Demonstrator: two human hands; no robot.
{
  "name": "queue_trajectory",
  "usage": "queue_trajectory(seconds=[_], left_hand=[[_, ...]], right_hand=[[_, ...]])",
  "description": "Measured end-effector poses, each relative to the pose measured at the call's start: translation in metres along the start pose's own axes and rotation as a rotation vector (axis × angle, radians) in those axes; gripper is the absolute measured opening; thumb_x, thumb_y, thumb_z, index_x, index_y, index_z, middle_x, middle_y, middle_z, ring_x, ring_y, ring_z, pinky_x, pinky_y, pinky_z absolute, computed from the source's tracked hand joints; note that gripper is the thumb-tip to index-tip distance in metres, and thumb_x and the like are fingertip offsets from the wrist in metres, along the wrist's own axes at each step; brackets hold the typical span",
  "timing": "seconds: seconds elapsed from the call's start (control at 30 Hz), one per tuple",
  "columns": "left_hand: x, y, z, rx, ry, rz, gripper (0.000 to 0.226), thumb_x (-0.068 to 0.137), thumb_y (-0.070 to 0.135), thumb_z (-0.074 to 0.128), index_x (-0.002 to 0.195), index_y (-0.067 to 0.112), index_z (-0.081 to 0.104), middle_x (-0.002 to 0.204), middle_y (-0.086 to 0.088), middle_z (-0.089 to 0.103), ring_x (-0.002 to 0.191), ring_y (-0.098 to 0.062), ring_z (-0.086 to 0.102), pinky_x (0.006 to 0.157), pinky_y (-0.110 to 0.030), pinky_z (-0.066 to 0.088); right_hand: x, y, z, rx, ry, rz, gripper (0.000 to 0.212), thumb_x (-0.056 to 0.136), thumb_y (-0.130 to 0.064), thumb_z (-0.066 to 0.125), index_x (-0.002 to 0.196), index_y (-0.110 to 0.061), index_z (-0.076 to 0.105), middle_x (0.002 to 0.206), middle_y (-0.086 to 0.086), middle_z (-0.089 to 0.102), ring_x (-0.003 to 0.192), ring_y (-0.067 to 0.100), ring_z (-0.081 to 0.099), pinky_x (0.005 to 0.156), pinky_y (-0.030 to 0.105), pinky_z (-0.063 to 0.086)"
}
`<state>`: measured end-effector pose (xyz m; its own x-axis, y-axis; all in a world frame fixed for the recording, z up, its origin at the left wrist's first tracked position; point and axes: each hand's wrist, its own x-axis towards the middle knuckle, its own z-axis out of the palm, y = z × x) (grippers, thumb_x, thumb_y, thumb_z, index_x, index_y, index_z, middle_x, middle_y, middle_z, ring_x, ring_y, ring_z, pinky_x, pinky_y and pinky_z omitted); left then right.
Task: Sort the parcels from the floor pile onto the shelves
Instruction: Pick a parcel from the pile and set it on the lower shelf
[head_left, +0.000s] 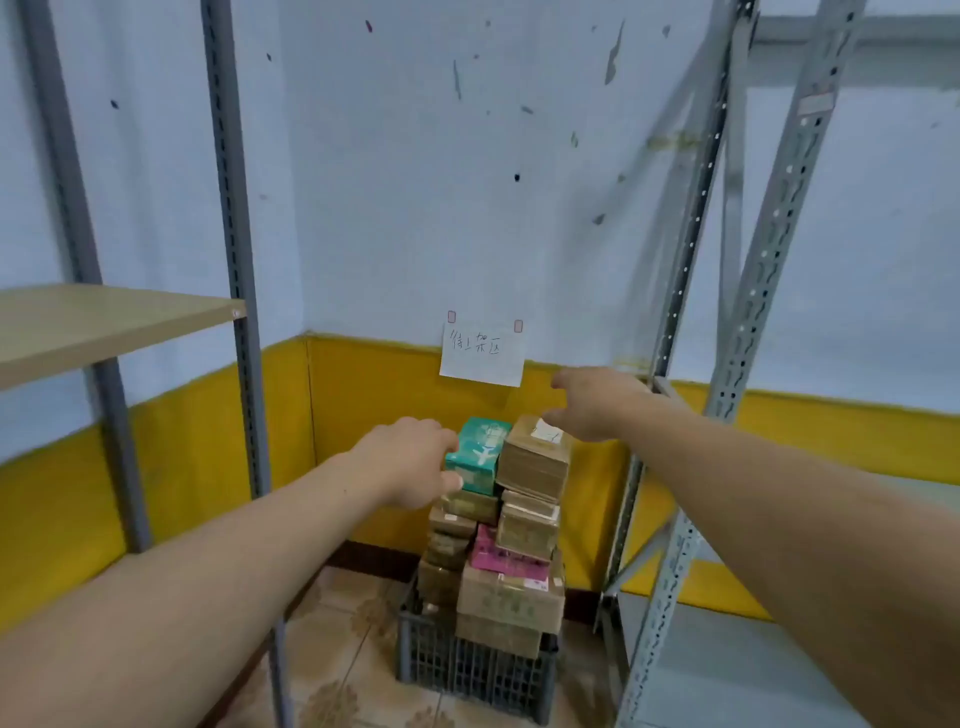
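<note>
teal box: tops the left column of the pile, above the crate's left side; touches the brown box on its right.
brown box: tops the right column, slightly tilted, label on its top face.
pile: two narrow columns of small cartons w/ a pink parcel mid-right; rises well above the crate's rim.
L hand: at teal box's left face, fingers curved toward it; can't tell if they clasp it or only come near.
R hand: over brown box's top, fingers spread and loose, grasping nothing; appears apart from the box.
step (judged): start of a pick off the top; pile is tall, so task prob. early.
risk 1: columns lean on each other; pulling teal box sideways could drag brown box off, or tip the left column over the crate's left edge.
risk 2: one-sided grip on a smooth carton may slip; R hand is placed to steady.
crate: dark plastic lattice, on the floor in the room's corner, btw. two racks.
floor: tan patterned tiles.
racks: wooden board on grey uprights at left; metal rack w/ slotted posts at right.
wall: pale blue, flecked, yellow band low; handwritten paper note taped just above the pile.
</note>
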<state>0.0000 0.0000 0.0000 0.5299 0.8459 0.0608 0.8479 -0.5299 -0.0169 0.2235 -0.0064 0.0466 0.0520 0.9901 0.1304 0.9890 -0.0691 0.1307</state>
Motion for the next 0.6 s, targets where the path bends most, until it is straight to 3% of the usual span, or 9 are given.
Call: queue_trajectory(seconds=[0.4,0.6], left_hand=[[0.182,-0.048,0.081,0.051,-0.225,0.095,0.050,0.093,0.051,0.049,0.137,0.027,0.046,0.133,-0.002,0.051,0.117,-0.023,0.051,0.095,-0.043,0.048],[0.298,-0.049,0.142,0.014,-0.349,-0.003,0.050,0.093,0.053,0.048,0.136,0.027,0.046,0.132,-0.002,0.051,0.115,-0.022,0.051,0.094,-0.041,0.048]], right_hand=[[0.154,0.056,0.096,-0.151,-0.149,0.074,0.057,0.097,-0.056,0.046,0.145,-0.025,0.042,0.136,0.004,0.055,0.123,0.028,0.052,0.100,0.045,0.046],[0.254,0.121,0.168,-0.183,-0.213,0.021,0.057,0.098,-0.055,0.046,0.145,-0.025,0.042,0.139,0.006,0.053,0.127,0.029,0.049,0.103,0.046,0.042]])
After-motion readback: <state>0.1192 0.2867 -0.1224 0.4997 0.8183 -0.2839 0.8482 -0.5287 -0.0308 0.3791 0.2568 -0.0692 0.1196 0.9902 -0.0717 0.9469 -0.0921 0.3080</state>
